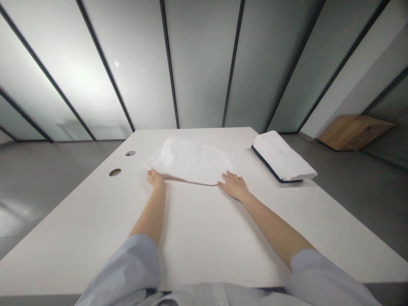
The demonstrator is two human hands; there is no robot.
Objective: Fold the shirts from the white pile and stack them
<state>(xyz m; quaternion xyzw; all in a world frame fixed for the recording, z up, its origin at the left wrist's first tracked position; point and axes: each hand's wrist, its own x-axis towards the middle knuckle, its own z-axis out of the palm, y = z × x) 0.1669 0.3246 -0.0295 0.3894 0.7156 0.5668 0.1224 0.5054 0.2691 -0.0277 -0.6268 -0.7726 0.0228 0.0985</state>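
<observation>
A thin, white, slightly see-through sheet lies spread on the white table in front of me, its far left part puffed up and wrinkled. Whether it is a plastic bag or a cloth, I cannot tell. At its near left corner, my left hand is closed with the fingers gripping the edge, which lifts a little off the table beside it. My right hand rests palm down on the near right corner, fingers spread and stretched out.
On the table's right side sits a folded white stack with a dark blue layer beneath it. Two round holes, one with a grey cover, are set into the tabletop at left. A wooden cabinet stands beyond at right.
</observation>
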